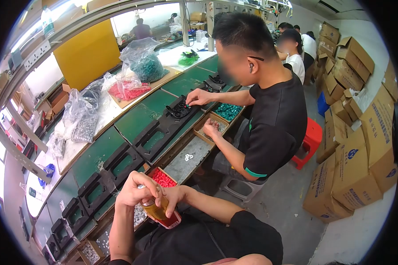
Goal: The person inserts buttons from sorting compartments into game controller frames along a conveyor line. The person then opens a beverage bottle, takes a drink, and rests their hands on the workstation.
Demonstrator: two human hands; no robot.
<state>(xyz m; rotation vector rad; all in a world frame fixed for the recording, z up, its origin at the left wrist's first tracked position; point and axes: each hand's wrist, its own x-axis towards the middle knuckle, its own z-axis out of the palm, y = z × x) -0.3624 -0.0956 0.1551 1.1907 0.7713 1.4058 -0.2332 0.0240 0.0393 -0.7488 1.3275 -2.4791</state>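
Note:
A small bottle (156, 210), yellowish-amber above and red with a white label edge below, is held tilted in front of my chest. My right hand (174, 198) is wrapped around its body. My left hand (141, 187) is closed over its whitish top end, and the fingers hide most of that end. Just beyond my hands is a box of small red parts (162, 178). Loose white parts (139, 215) lie in the tray beneath my left hand.
Black frame-like fixtures (121, 164) run along the green bench (86, 165). A co-worker (274, 106) on my right handles a black part (180, 108) beside boxes of teal parts (227, 111) and small pieces. Cardboard cartons (353, 176) and a red stool (311, 141) stand farther right.

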